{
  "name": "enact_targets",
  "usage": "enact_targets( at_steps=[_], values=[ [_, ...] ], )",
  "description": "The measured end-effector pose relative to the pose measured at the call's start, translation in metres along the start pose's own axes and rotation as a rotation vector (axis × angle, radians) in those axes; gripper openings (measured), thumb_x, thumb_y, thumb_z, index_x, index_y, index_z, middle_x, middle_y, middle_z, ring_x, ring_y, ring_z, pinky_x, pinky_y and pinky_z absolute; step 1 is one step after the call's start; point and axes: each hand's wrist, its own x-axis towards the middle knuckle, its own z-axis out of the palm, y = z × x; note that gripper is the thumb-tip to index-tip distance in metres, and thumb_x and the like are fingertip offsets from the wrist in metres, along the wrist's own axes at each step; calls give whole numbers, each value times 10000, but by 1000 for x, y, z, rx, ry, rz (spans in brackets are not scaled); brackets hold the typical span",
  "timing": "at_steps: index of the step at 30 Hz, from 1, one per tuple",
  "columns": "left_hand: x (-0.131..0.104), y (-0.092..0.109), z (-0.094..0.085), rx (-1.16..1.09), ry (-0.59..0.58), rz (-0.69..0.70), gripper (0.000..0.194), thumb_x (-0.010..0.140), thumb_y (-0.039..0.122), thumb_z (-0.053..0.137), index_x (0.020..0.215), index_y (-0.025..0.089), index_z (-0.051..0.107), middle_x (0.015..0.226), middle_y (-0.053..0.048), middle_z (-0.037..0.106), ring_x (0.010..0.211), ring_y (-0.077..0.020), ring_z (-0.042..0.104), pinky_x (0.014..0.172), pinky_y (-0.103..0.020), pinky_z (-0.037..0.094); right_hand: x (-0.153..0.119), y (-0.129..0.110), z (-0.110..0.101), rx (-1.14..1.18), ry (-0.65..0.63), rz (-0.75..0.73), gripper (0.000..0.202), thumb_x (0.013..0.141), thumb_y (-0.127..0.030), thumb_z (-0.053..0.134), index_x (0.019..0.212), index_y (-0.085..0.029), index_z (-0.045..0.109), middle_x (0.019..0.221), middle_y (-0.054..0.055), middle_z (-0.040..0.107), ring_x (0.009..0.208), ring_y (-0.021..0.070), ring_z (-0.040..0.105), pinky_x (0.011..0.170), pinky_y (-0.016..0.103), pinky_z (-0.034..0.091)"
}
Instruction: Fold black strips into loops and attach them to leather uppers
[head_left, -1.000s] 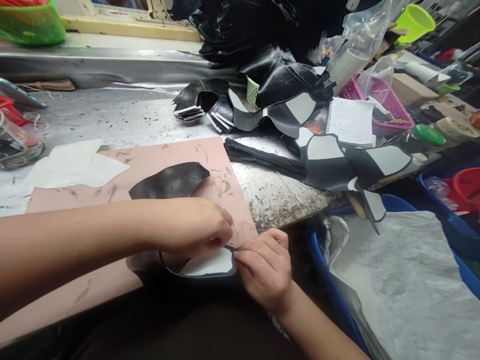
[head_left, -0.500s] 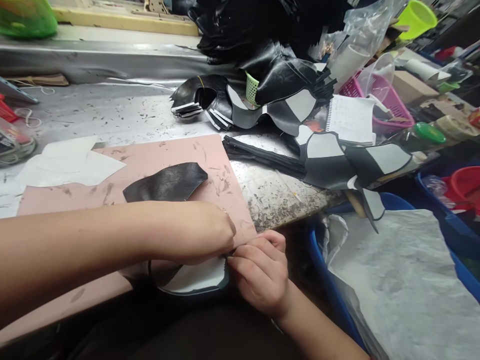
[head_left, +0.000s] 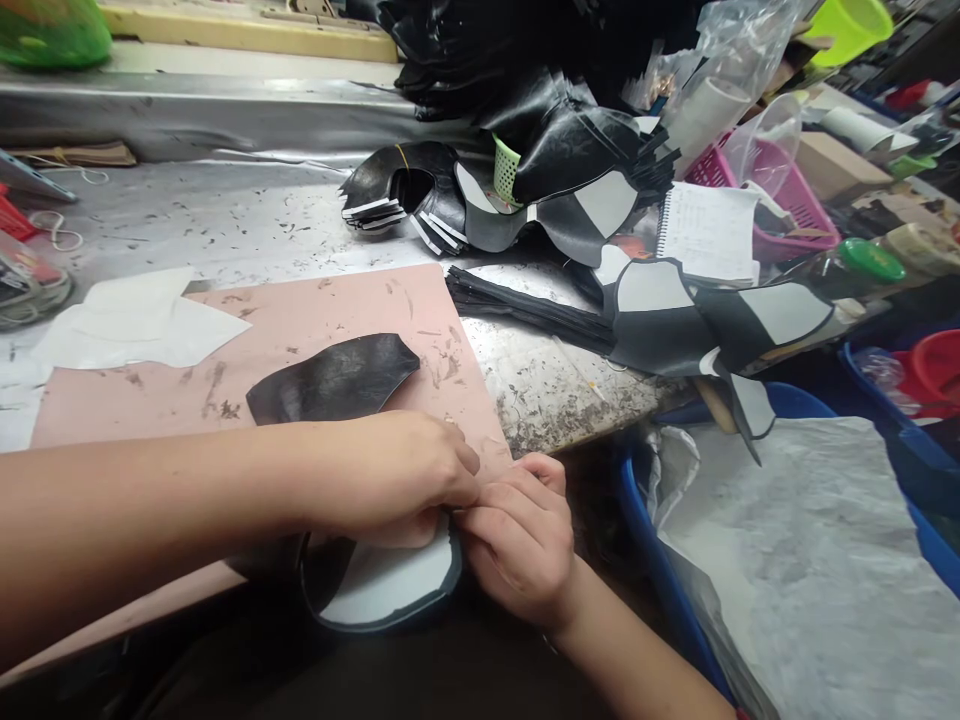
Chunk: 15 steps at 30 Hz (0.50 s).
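Note:
My left hand (head_left: 416, 470) reaches in from the left, its fingers pinched together at the upper edge of a black leather piece with a white backing patch (head_left: 397, 580). My right hand (head_left: 521, 535) is closed against the left fingertips, at the same corner of the piece. The fingers hide the gripped edge. The leather piece hangs curved below both hands, over the front edge of a pink board (head_left: 330, 300). Beyond my left wrist, a loose black leather piece (head_left: 337, 378) lies on that board, untouched.
White sheets (head_left: 142, 320) overlap the board's left side. Black pieces with white patches (head_left: 652, 290) and a bundle of black strips (head_left: 529, 308) lie to the right, beside a notebook (head_left: 705, 230). Below stands a blue bin (head_left: 634, 525) with a pale sheet (head_left: 795, 560).
My left hand has shifted slightly, its fingers meeting the right hand more closely. The held leather piece has swung lower, showing more of its white patch.

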Motion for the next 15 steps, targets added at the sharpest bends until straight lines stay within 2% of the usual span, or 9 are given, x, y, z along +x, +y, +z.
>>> enact_targets(
  at_steps=[4,7,11,13,14,15],
  values=[
    [-1,-3,2,-58,41,20,227,555,-34,511,567,191,539,629,-9,601,621,-152,513,589,-244,391,-2,-1,1,29,13,59,116,740,-70,519,698,-176,540,684,-3,653,614,123,544,696,344,363],
    [-4,-1,-1,-92,52,-11,231,601,-39,522,564,186,553,635,-5,610,595,-135,513,584,-229,380,-2,-4,2,48,17,104,124,738,-65,517,687,-178,522,729,-3,661,659,129,557,734,360,361],
    [-12,7,-6,-105,-14,-78,208,625,-9,524,634,180,609,637,-16,609,552,-135,503,540,-229,377,-1,-8,2,82,-21,88,143,741,-41,495,679,-170,490,745,-10,673,669,113,581,767,362,351],
    [-16,10,-11,-132,-71,-138,160,641,42,539,599,177,614,595,-17,599,511,-131,494,506,-229,375,0,-7,2,103,-42,72,148,732,-34,479,670,-169,469,753,-7,674,670,110,588,779,365,348],
    [-18,10,-14,-143,-37,-202,143,660,103,567,542,178,601,548,-13,585,477,-124,482,488,-228,370,0,-6,2,119,-58,75,147,721,-34,476,668,-169,461,753,-7,671,668,112,589,791,372,348],
    [-21,9,-19,-145,46,-271,192,670,189,603,479,178,580,499,-7,566,442,-115,467,472,-226,365,1,-3,1,138,-77,94,142,708,-36,475,670,-171,459,744,-8,664,658,112,586,807,380,348]
  ],
)
